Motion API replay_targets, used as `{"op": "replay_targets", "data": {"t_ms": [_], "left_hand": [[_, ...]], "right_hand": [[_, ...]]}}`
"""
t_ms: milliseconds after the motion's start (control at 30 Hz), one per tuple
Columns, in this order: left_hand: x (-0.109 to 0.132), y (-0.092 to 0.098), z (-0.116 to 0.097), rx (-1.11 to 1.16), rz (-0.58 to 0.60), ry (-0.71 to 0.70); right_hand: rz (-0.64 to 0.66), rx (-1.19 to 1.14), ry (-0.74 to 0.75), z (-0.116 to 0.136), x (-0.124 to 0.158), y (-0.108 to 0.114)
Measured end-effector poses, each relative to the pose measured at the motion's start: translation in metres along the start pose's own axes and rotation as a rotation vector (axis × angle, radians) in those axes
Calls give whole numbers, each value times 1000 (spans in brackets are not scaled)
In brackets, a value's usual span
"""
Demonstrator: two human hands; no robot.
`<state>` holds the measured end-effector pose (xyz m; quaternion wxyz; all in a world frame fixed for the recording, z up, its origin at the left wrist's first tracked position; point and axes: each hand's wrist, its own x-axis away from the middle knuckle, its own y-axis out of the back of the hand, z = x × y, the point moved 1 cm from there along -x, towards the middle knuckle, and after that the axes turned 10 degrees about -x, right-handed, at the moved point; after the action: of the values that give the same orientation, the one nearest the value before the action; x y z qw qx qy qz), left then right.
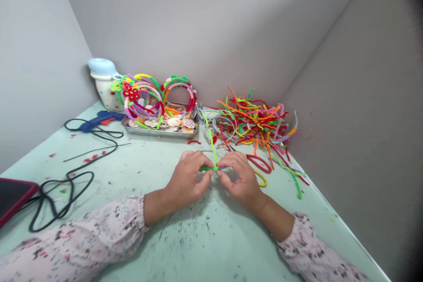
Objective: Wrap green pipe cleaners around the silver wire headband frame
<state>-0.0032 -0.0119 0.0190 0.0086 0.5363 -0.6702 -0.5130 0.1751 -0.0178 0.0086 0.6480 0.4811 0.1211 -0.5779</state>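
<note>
Over the middle of the table, my left hand pinches a darker green pipe cleaner between thumb and fingers. Close beside it, my right hand is closed in a pinch where a lime green pipe cleaner meets the darker one. The lime strand stands up and away from the fingertips toward the back. A thin grey strip shows at the right fingertips, mostly hidden by the hand. Just past my right hand lie scissors with red and yellow handles, their blades partly covered.
Behind are a metal tray of shells and fuzzy headbands, a heap of pipe cleaners and wire loops. At left are a lidded cup, a blue glue gun, a black cable and a red-edged device.
</note>
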Motion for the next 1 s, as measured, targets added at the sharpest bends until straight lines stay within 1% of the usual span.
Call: {"op": "replay_targets", "data": {"t_ms": [233,667,1000], "left_hand": [[1,1,-1,3,-15,-11],[1,1,0,-8,-18,-35],[2,1,-1,-43,-7,-46]], "right_hand": [[0,4,-21,0,1,0],[2,13,-3,3,-1,0],[27,-1,-45,1,-1,-1]]}}
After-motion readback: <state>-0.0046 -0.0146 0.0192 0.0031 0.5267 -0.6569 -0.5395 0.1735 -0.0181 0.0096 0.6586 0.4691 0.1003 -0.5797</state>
